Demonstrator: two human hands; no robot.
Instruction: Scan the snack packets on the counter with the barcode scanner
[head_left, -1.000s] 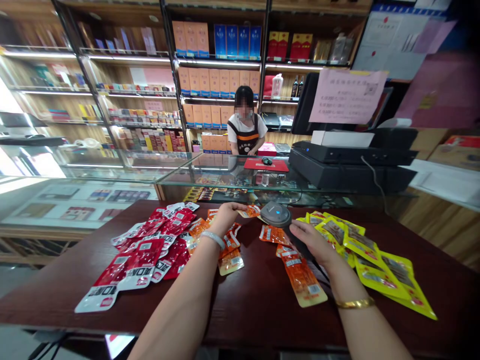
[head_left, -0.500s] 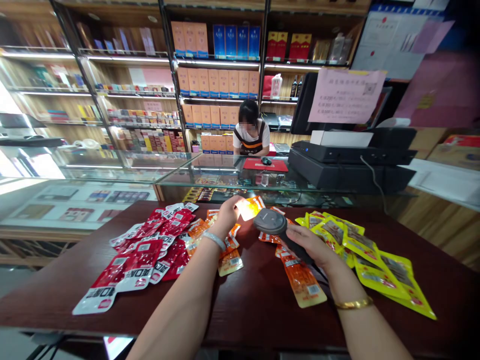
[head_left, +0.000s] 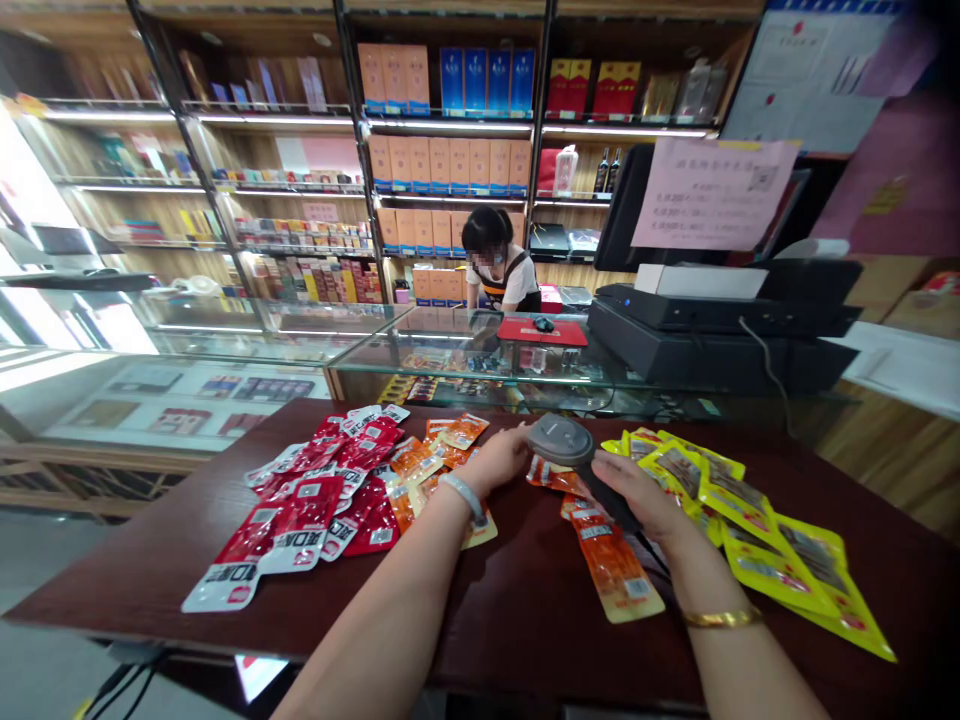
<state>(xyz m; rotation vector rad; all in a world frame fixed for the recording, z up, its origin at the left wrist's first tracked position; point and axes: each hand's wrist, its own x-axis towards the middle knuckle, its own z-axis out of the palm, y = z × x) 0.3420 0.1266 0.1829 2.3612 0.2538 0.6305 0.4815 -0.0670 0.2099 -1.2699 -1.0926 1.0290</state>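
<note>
My right hand [head_left: 639,497] is closed around the handle of a black barcode scanner [head_left: 559,438], whose head is held just above the dark red table [head_left: 517,620]. My left hand [head_left: 501,457] lies low over the table with fingers stretched toward an orange snack packet [head_left: 549,474] under the scanner head, holding nothing that I can see. To its left lies a small heap of orange packets [head_left: 442,450]. A long orange packet [head_left: 615,565] lies in front of my right hand.
Several red packets [head_left: 315,500] are spread on the left of the table, and yellow packets [head_left: 757,515] on the right. Behind is a glass counter [head_left: 420,345] with a black register [head_left: 720,320]. A person in an apron [head_left: 499,270] stands before the shelves.
My left hand has put down the orange packet it held up to the scanner and come back toward the scanner. The view has shifted slightly. The person behind the counter has bent forward.
</note>
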